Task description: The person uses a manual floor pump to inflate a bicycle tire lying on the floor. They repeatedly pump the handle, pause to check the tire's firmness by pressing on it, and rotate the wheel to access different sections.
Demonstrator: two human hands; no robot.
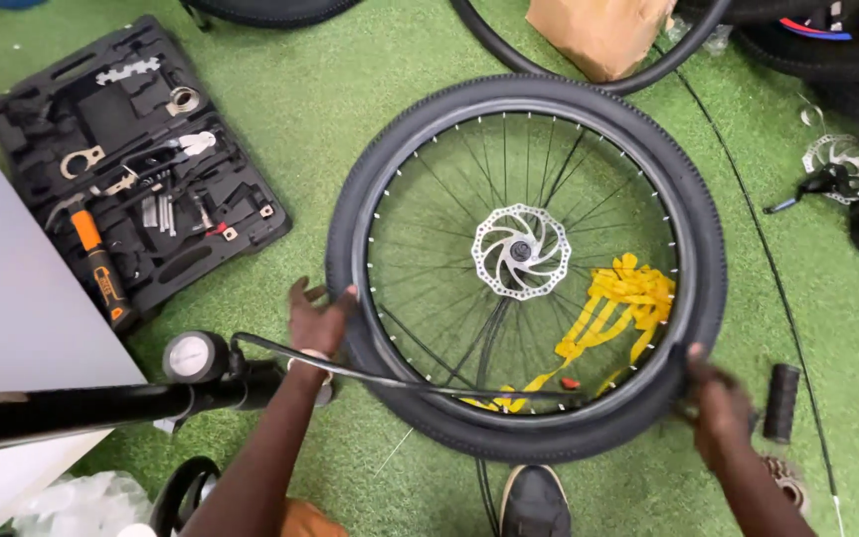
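the floor was green fake grass (330, 119). on it lay a bike wheel (526, 267), an open black tool case (136, 169), a cardboard box (599, 30) and a small black grip (780, 402).

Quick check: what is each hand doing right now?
Left hand: closed in a grip on the tyre at its left side.
Right hand: closed on the tyre's lower right edge.

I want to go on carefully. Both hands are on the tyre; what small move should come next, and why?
Probably press the tyre edge inward along the rim. The left hand and right hand already grip opposite sides, and the pump hose reaches the near rim.
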